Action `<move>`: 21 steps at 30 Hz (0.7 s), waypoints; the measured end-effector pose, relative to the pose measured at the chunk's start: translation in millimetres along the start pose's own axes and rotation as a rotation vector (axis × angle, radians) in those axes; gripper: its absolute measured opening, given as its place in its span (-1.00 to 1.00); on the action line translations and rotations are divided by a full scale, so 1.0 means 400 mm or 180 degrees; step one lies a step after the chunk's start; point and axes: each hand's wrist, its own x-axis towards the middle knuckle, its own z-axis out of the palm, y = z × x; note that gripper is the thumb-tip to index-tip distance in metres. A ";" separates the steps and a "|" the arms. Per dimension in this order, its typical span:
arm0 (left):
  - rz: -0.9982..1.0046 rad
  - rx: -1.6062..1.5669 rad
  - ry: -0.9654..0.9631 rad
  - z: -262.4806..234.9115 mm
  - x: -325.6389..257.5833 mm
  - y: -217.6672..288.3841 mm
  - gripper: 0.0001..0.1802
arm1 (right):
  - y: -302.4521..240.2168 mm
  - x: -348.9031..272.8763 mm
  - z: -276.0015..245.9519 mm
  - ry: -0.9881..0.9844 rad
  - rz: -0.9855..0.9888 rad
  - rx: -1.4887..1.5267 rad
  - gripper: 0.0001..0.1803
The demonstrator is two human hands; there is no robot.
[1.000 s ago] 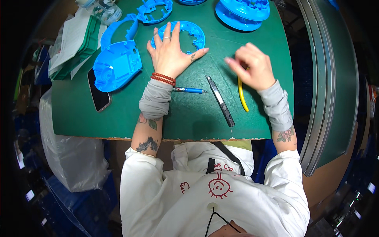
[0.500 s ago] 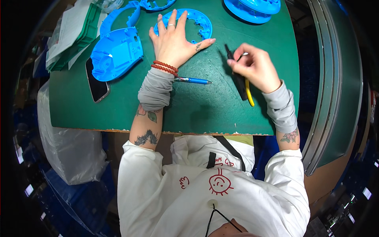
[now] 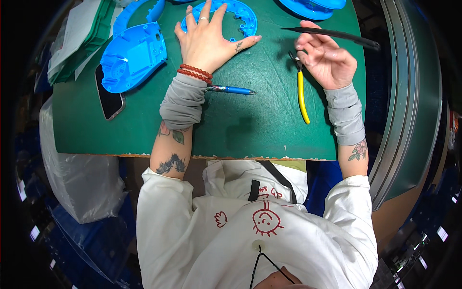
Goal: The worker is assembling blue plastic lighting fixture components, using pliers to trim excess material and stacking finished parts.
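Left hand (image 3: 204, 41) spread on blue ring (image 3: 250, 21), grip apart, right hand (image 3: 329, 61) by right edge of counter (image 3: 257, 127), grip clamped on slim black tool (image 3: 349, 35)

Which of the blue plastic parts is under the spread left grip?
The ring-shaped part: the left grip covers some of its rim. The large shell at left and other blue parts lie clear of it.

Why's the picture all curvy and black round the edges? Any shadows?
Head view: the fisheye lens bends the metal rails and leaves black corners; head view: soft shadow on the green table near its front edge; head view: yellow-handled tool looks fairly sharp.
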 end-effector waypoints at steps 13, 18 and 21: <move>-0.0039 0.0049 -0.0039 0.008 0.003 -0.004 -0.09 | 0.098 0.001 0.093 0.0211 0.0728 -0.2833 -0.87; -0.0020 0.0104 0.0012 0.024 0.000 -0.007 -0.12 | 0.112 0.003 0.077 -0.0002 0.0927 -0.3259 -0.84; -0.0040 0.0113 0.0019 0.023 -0.002 -0.010 -0.13 | 0.118 0.007 0.086 -0.0118 0.0732 -0.3497 -0.83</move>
